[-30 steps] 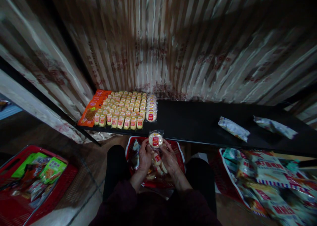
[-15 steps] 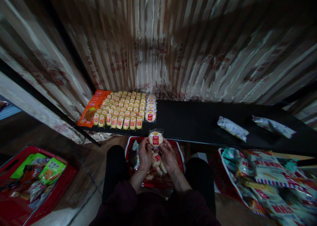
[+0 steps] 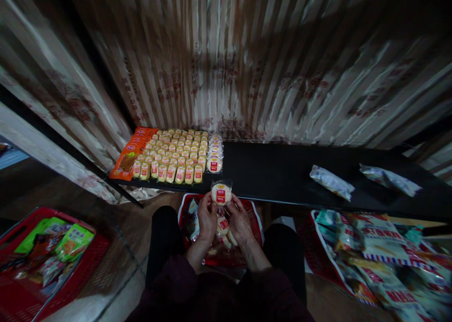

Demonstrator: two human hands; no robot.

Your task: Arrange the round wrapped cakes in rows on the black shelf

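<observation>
Both hands hold one round wrapped cake [image 3: 221,193] with a red label, just below the front edge of the black shelf [image 3: 282,171]. My left hand [image 3: 206,217] grips its left side and my right hand [image 3: 240,218] its right side, fingers closed on the wrapper. Under the hands stands a red basket [image 3: 256,221] between my knees, with more of the same cakes [image 3: 224,228] in it. On the shelf's left end lie neat rows of small yellow packets [image 3: 174,155], and a column of round cakes [image 3: 214,156] runs along their right side.
An orange pack [image 3: 131,153] lies at the shelf's far left. Two pale bags [image 3: 332,181] [image 3: 390,180] lie on its right part. A red basket of snacks [image 3: 45,256] sits on the floor at left, another basket of packets [image 3: 377,261] at right. Striped foil covers the wall.
The cake in my two hands has risen slightly toward the shelf edge. Everything else has stayed put.
</observation>
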